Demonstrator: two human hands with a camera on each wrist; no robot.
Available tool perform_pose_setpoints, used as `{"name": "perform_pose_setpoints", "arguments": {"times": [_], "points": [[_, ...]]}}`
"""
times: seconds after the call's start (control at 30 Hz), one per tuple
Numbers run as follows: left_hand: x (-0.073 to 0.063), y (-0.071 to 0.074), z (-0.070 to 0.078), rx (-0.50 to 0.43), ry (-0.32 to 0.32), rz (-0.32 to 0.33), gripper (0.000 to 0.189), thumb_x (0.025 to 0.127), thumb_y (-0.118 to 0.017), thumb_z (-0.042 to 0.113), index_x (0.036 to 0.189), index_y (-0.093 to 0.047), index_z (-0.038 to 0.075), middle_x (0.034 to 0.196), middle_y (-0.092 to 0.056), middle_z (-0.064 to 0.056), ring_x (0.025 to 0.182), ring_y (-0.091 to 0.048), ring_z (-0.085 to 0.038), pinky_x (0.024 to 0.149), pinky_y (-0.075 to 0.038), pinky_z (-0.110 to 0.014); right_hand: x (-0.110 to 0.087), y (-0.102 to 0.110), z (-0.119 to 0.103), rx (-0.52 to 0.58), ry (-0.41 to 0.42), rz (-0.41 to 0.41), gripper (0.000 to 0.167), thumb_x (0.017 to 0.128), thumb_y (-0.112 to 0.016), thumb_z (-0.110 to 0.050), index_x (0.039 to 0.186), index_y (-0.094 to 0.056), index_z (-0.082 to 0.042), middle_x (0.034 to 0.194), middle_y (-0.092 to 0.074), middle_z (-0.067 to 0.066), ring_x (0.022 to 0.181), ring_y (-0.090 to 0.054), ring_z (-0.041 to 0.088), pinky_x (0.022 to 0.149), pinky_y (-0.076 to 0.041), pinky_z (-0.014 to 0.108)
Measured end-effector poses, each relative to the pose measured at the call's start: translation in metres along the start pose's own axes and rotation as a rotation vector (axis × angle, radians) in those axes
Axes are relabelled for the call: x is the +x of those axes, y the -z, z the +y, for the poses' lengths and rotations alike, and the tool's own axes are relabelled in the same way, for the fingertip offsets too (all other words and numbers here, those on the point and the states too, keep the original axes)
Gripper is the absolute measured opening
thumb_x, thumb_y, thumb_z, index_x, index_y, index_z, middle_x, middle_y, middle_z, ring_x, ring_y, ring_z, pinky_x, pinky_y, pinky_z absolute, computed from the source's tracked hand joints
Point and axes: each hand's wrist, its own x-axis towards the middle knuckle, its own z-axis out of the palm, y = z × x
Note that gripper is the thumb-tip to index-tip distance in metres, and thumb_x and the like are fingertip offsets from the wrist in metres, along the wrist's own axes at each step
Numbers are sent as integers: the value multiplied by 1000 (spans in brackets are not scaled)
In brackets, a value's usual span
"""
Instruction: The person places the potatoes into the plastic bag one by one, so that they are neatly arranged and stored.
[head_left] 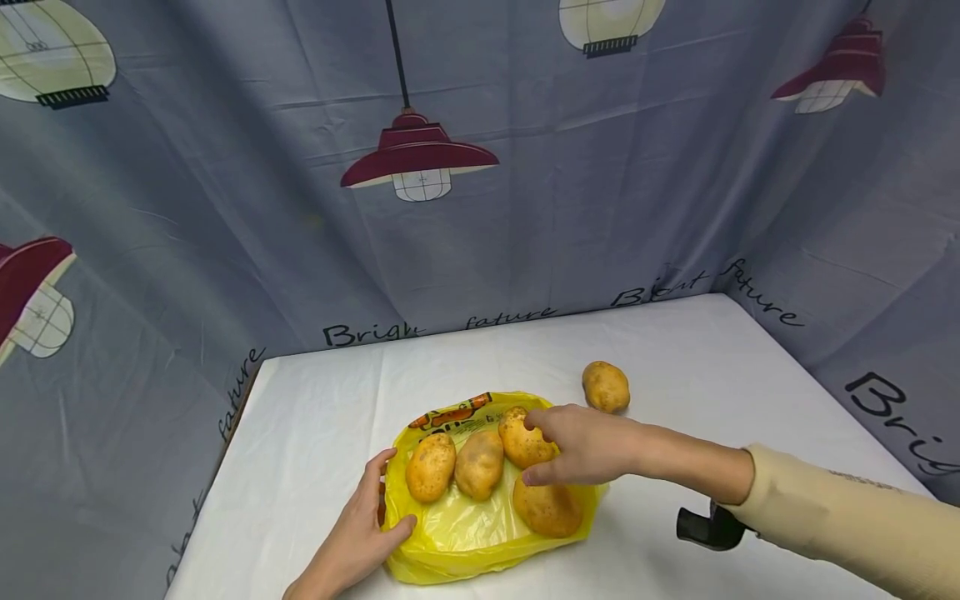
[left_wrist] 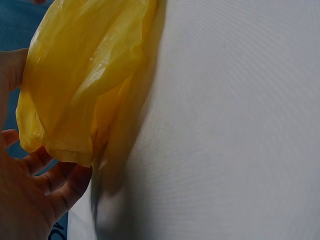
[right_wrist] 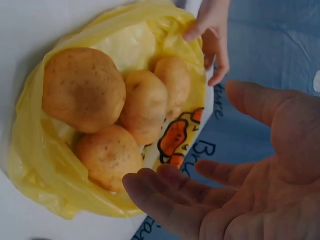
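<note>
A yellow plastic bag (head_left: 450, 560) lies spread open on the table, its printed inner side showing in the head view. Inside it are several potatoes: two at the left, one potato (head_left: 480, 465) among them, and two at the right, such as the large potato (right_wrist: 84, 90). My left hand (head_left: 352, 529) holds the bag's left rim, thumb on the inner side and fingers outside. Over the bag's right part hovers my right hand (head_left: 581, 442), fingers spread and palm bare in the right wrist view (right_wrist: 240, 185). Another potato (head_left: 606, 387) lies outside the bag, beyond the right hand.
The table (head_left: 315, 417) has a white cover. Grey-blue curtains (head_left: 525, 242) printed with lamps and lettering hang along its back and sides. A black curved piece (head_left: 711, 528) is fixed under the right wrist, by the beige sleeve (head_left: 832, 508).
</note>
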Motion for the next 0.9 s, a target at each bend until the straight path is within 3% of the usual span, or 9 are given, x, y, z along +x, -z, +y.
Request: {"name": "perform_pose_setpoints", "arguments": {"times": [0.33, 0.63, 0.73, 0.9], "points": [[0, -1, -1, 0, 13, -1, 89, 82, -77, 22, 153, -24, 21, 137, -50, -8, 104, -53, -17, 91, -46, -41, -5, 7, 26, 35, -40, 18, 54, 87, -75, -48, 122, -63, -8, 110, -66, 10, 91, -62, 21, 78, -52, 45], [0, -3, -2, -12, 16, 1, 88, 82, -77, 22, 153, -24, 19, 143, -47, -10, 109, -53, -20, 93, -46, -45, -7, 13, 63, 93, -132, 75, 46, 89, -74, -42, 112, -57, -6, 92, -63, 4, 77, -58, 19, 66, -49, 37], [0, -3, -3, -9, 12, 3, 88, 82, -77, 22, 153, -25, 20, 145, -46, -10, 111, -52, -21, 94, -45, -46, -7, 9, 79, 109, -178, 82, 48, 89, -73, -42, 113, -56, -4, 89, -63, 5, 75, -57, 20, 65, -48, 36], [2, -3, -3, 5, 5, 1, 88, 82, -77, 23, 153, -24, 21, 144, -46, -8, 116, -51, -19, 98, -44, -47, -10, -4, 112, 189, -290, 81, 69, 88, -74, -44, 127, -48, 6, 92, -61, 9, 70, -55, 22, 60, -50, 36]]}}
